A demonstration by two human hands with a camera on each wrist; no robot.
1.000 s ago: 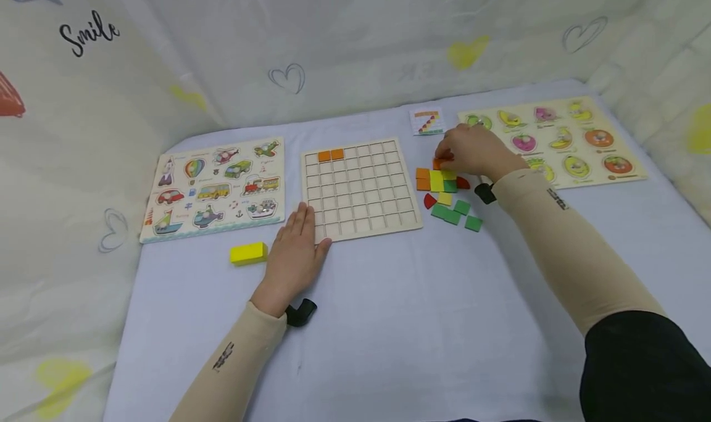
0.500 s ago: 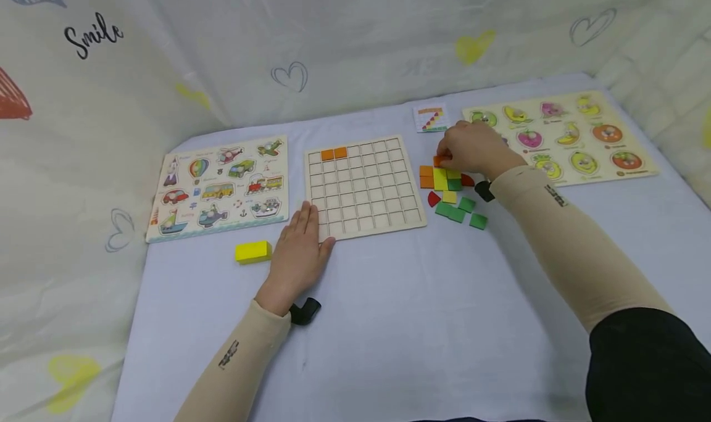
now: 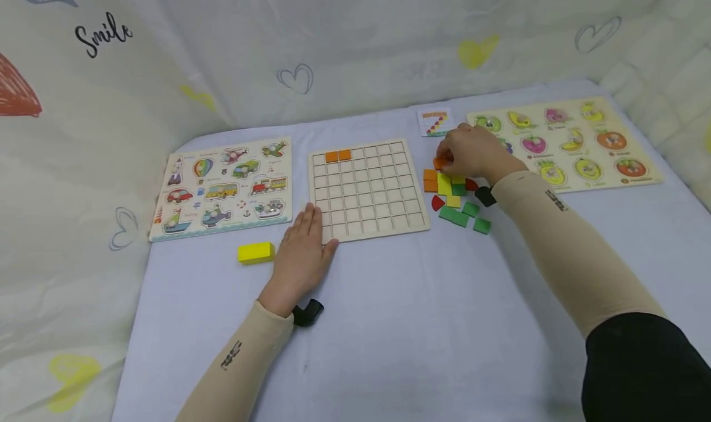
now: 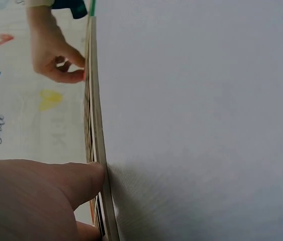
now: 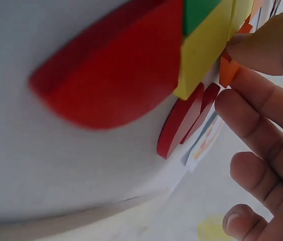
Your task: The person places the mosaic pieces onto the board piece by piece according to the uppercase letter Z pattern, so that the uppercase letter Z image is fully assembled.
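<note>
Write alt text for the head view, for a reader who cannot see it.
A person's right hand pinches an orange tile beside a cluster of colored pieces on a white cloth. The left hand rests at the near left corner of a wooden grid board that holds two orange tiles. A vehicle puzzle lies left, a fruit puzzle right.
</note>
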